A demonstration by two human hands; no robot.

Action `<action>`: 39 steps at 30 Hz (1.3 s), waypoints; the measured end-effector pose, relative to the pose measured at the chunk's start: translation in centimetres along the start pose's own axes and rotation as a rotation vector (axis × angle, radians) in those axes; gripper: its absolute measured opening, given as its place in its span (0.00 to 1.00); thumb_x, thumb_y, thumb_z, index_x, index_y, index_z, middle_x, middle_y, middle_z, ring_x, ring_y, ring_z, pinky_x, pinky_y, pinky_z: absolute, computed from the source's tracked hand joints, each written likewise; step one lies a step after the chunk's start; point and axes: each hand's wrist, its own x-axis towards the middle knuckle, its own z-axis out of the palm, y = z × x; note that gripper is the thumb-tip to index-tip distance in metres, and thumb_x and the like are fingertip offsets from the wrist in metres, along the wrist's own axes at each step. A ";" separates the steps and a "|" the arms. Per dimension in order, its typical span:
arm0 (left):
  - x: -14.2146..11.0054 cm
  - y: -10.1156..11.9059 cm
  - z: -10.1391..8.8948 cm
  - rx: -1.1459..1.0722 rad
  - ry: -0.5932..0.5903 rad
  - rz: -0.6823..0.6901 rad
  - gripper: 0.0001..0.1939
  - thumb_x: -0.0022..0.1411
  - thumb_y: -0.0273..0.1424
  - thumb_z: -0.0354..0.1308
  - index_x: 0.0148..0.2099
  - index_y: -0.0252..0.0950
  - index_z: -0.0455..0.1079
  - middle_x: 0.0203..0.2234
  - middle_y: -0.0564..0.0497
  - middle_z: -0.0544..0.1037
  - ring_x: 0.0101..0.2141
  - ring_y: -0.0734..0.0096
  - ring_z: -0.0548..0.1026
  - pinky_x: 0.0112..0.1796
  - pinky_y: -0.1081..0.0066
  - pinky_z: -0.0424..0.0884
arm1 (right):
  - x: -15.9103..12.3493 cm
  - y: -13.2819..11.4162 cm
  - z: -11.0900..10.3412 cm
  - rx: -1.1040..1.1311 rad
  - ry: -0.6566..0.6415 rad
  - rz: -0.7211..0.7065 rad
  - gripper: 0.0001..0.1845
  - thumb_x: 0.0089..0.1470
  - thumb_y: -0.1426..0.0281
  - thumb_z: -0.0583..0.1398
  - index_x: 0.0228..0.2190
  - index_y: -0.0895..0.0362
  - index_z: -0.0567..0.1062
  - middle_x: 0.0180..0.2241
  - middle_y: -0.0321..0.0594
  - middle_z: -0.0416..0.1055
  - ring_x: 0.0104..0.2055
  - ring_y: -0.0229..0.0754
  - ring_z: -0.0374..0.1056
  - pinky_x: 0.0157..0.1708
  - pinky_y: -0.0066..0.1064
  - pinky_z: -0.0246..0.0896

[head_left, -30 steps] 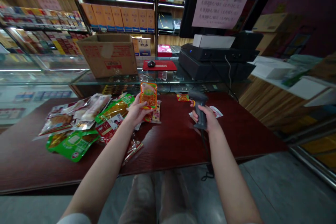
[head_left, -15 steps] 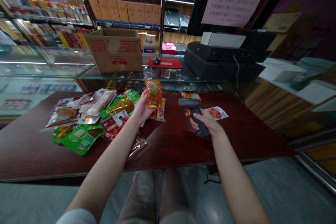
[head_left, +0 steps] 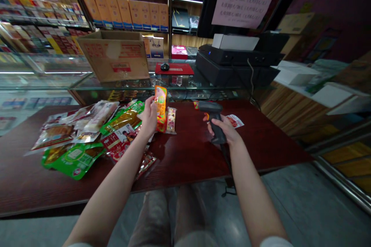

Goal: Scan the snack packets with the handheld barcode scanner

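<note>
My left hand is closed on an orange snack packet, held upright above the dark red table with its face turned toward the right. My right hand grips a grey barcode scanner by its handle, the scanner head pointing left at the packet. A small gap separates scanner and packet. Under the held packet lies a small pink packet.
Several snack packets are heaped on the table's left half; two small packets lie behind the scanner. A glass counter behind carries a cardboard box, a red mouse pad and a black till. Shelves of goods fill the back.
My left hand has turned the orange packet edge-on, facing the scanner. My right hand swung the scanner head round to the left toward it.
</note>
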 end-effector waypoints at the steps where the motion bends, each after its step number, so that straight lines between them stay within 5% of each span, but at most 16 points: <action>1: 0.0 0.3 -0.2 0.139 0.053 0.072 0.19 0.69 0.43 0.48 0.56 0.38 0.64 0.49 0.42 0.75 0.50 0.59 0.73 0.52 0.62 0.68 | 0.0 -0.3 -0.8 -0.034 0.086 -0.013 0.16 0.50 0.61 0.65 0.39 0.57 0.74 0.28 0.39 0.76 0.20 0.35 0.66 0.17 0.25 0.58; 7: 0.6 2.1 -2.3 0.713 0.179 0.069 0.22 0.71 0.33 0.41 0.62 0.32 0.61 0.41 0.38 0.78 0.41 0.53 0.78 0.44 0.59 0.70 | 0.5 -1.0 -7.7 -0.250 0.491 -0.013 0.18 0.43 0.64 0.65 0.37 0.59 0.78 0.32 0.44 0.81 0.32 0.46 0.76 0.29 0.30 0.67; 11: 1.7 2.3 -4.0 0.953 0.154 -0.047 0.21 0.69 0.31 0.43 0.59 0.31 0.67 0.40 0.36 0.80 0.42 0.48 0.79 0.45 0.56 0.70 | 1.1 0.4 -10.0 -0.083 0.583 0.120 0.16 0.43 0.67 0.61 0.36 0.60 0.78 0.32 0.45 0.81 0.29 0.44 0.76 0.26 0.30 0.69; 16: 2.4 0.9 -5.3 1.079 0.057 -0.091 0.21 0.63 0.26 0.45 0.54 0.29 0.72 0.40 0.34 0.79 0.45 0.47 0.77 0.48 0.53 0.70 | 2.2 2.0 -8.8 0.118 0.548 0.204 0.15 0.48 0.71 0.58 0.39 0.59 0.77 0.34 0.43 0.82 0.32 0.41 0.78 0.30 0.28 0.72; 24: 0.5 2.4 -3.3 1.130 0.110 0.260 0.21 0.65 0.28 0.48 0.58 0.30 0.69 0.56 0.27 0.68 0.56 0.36 0.64 0.53 0.40 0.59 | 3.6 3.2 -3.4 0.070 0.400 0.294 0.11 0.51 0.70 0.58 0.36 0.60 0.78 0.33 0.44 0.82 0.28 0.40 0.76 0.27 0.27 0.70; 26: -0.6 3.1 -1.5 1.081 -0.083 0.459 0.20 0.67 0.29 0.47 0.58 0.35 0.69 0.55 0.33 0.70 0.56 0.43 0.65 0.54 0.44 0.58 | 3.7 3.3 -2.2 0.047 0.310 0.276 0.11 0.50 0.69 0.59 0.35 0.60 0.79 0.34 0.44 0.82 0.31 0.41 0.77 0.30 0.27 0.71; 29: -2.6 3.1 1.8 0.896 -0.755 0.692 0.19 0.68 0.33 0.51 0.58 0.39 0.68 0.52 0.40 0.74 0.53 0.54 0.70 0.52 0.55 0.62 | 3.7 3.0 -1.5 0.047 0.202 0.198 0.10 0.49 0.68 0.60 0.33 0.59 0.78 0.36 0.44 0.82 0.34 0.43 0.77 0.32 0.28 0.71; 31: -3.9 2.3 3.8 0.818 -1.014 0.706 0.23 0.65 0.39 0.56 0.60 0.38 0.67 0.55 0.40 0.73 0.55 0.53 0.70 0.53 0.57 0.62 | 3.5 2.6 -2.0 0.089 0.213 0.147 0.10 0.48 0.67 0.61 0.34 0.57 0.77 0.34 0.44 0.82 0.34 0.44 0.77 0.30 0.30 0.71; 35: -5.2 0.8 5.4 0.877 -1.081 0.596 0.20 0.63 0.37 0.58 0.56 0.34 0.69 0.48 0.38 0.76 0.49 0.53 0.73 0.51 0.57 0.64 | 2.3 1.6 -4.1 0.192 0.308 0.118 0.12 0.47 0.66 0.61 0.36 0.56 0.75 0.33 0.43 0.81 0.29 0.43 0.75 0.27 0.32 0.71; 39: -4.4 1.0 4.4 0.862 -0.865 0.549 0.14 0.63 0.35 0.56 0.46 0.33 0.71 0.43 0.38 0.77 0.46 0.51 0.73 0.50 0.55 0.65 | 1.2 0.4 -5.6 0.216 0.284 0.092 0.12 0.47 0.64 0.60 0.35 0.55 0.74 0.33 0.41 0.79 0.21 0.36 0.66 0.20 0.30 0.65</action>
